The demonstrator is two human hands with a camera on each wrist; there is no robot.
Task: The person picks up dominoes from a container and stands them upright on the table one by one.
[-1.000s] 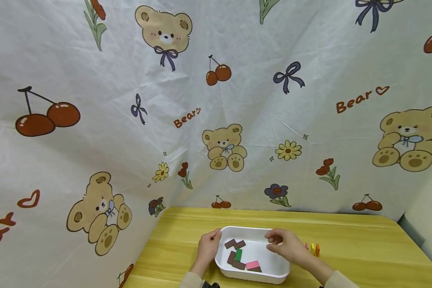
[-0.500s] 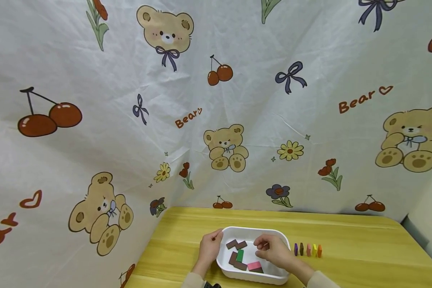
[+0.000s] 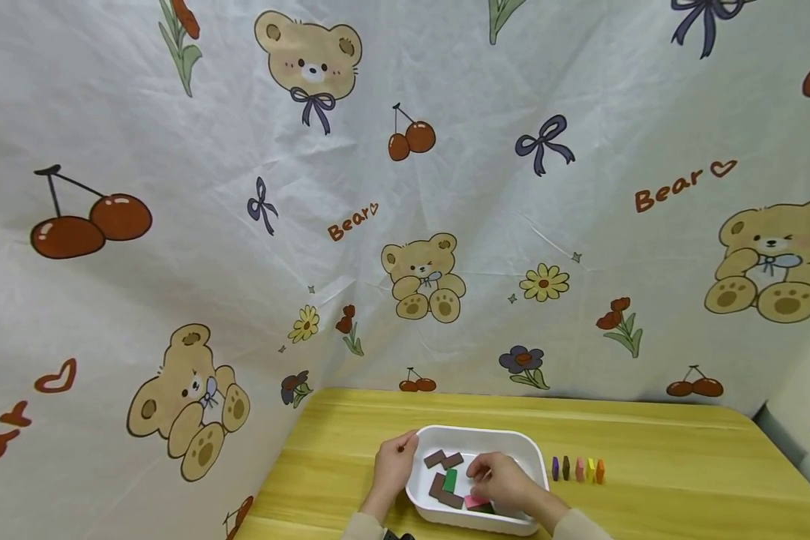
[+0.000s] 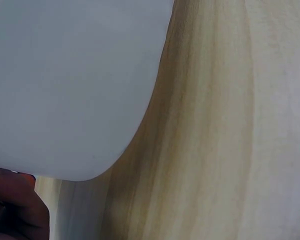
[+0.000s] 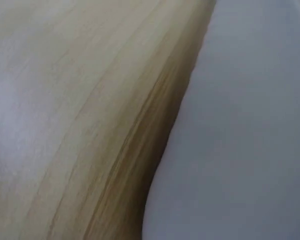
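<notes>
A white plastic tray (image 3: 472, 520) holds several small flat blocks. My left hand (image 3: 393, 465) grips its left rim, thumb and fingers at the edge; in the left wrist view part of that hand (image 4: 20, 205) shows beside the tray wall (image 4: 75, 90). Inside the tray, my right hand (image 3: 502, 480) reaches down with thumb and forefinger apart, fingertips right at a pink block (image 3: 471, 501). Beneath the pink one lies a dark block (image 3: 482, 508). To the left are a green block (image 3: 450, 480) and several brown blocks (image 3: 437, 484). The right wrist view has only tray wall (image 5: 230, 140) and table.
Right of the tray, a row of thin blocks stands upright on the wooden table (image 3: 688, 465): purple (image 3: 556, 469), dark brown (image 3: 566, 468), pink (image 3: 580, 470), yellow (image 3: 590, 470) and orange (image 3: 601, 471). A bear-printed cloth (image 3: 472, 202) hangs behind and at the left.
My right hand has moved left and down from the tray's right side to the pink block, uncovering the row of standing blocks. My left hand has stayed on the rim.
</notes>
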